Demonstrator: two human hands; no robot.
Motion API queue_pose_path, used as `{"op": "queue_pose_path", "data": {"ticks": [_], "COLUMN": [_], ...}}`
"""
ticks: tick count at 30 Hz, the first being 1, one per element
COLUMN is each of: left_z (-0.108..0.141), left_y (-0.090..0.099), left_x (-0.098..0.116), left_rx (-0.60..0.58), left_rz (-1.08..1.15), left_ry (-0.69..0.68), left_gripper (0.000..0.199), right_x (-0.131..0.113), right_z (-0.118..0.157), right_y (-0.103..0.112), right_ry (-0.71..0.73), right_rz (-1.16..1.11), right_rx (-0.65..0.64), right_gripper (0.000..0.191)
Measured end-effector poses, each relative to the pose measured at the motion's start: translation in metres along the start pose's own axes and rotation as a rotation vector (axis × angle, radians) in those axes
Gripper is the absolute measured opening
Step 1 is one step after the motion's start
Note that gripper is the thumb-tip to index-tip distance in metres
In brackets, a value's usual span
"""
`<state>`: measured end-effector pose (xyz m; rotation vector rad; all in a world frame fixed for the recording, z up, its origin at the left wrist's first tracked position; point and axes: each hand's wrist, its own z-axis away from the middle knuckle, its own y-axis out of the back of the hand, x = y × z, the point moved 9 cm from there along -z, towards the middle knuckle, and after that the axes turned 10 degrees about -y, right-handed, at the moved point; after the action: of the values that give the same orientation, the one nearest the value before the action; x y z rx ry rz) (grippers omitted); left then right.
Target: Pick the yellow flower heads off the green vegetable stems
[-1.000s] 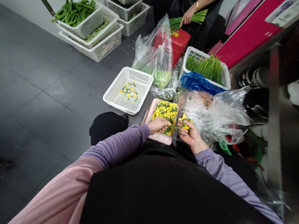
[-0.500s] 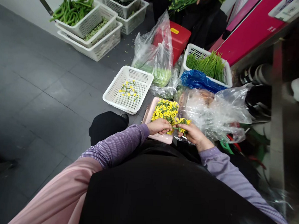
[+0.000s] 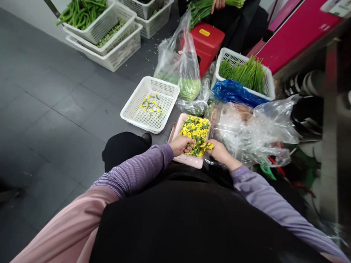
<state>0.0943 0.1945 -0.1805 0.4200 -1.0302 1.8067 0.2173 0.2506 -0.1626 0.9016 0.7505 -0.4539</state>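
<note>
Two hands meet over a pink tray (image 3: 188, 160) of yellow-flowered sprigs (image 3: 195, 126)

From where I stand, the tray sits just in front of the person's lap, probably so that both hands can work without stretching. The sprigs fill it in a loose tangle, soft yellow petals on short green stems. At the tray's right edge, the right hand (image 3: 222, 154) is clamped on a small flower bunch (image 3: 207, 145), its blossoms toward the tray, perhaps so that dropped bits land on the heap. Over the tray's near left part, the left hand (image 3: 180, 146) has its fingers curled in; I cannot tell whether they grip a sprig.

Left of the tray and a little beyond lies a white perforated basket (image 3: 133, 105), rigid and rectangular, with a few sprigs scattered inside, presumably placed for easy reach. Right of the tray, glossy clear plastic packaging (image 3: 227, 130) lies crumpled. Beyond the tray, a knotted transparent bag (image 3: 188, 65) bulges around something pale green; farther back, another person's hand (image 3: 220, 0) holds long, slender green stems (image 3: 199, 11) by a smooth red box (image 3: 210, 39).
</note>
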Motion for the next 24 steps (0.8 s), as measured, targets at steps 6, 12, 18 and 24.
{"op": "queue_pose_path", "data": {"ticks": [6,12,18,24], "left_z": [0.0,0.004,0.007,0.006], "left_y": [0.005,-0.003,-0.027,-0.03], "left_x": [-0.008,-0.024,-0.025,-0.017], "left_rx": [0.031,0.018,-0.124,-0.202], "left_rz": [-0.015,-0.076,0.044,0.015], "left_ry": [0.015,0.122,0.079,-0.026], "left_gripper": [0.004,0.003,0.014,0.02], "right_x": [-0.01,0.01,-0.048,-0.064], "right_z": [0.006,0.003,0.045,0.064], "right_y": [-0.024,0.019,0.021,0.004], "right_ry": [0.25,-0.078,0.293,0.406], "right_rz": [0.246,-0.246,0.013,0.057], "right_rx": [0.045,0.162,0.246,0.237], "right_gripper": [0.02,0.03,0.015,0.014]}}
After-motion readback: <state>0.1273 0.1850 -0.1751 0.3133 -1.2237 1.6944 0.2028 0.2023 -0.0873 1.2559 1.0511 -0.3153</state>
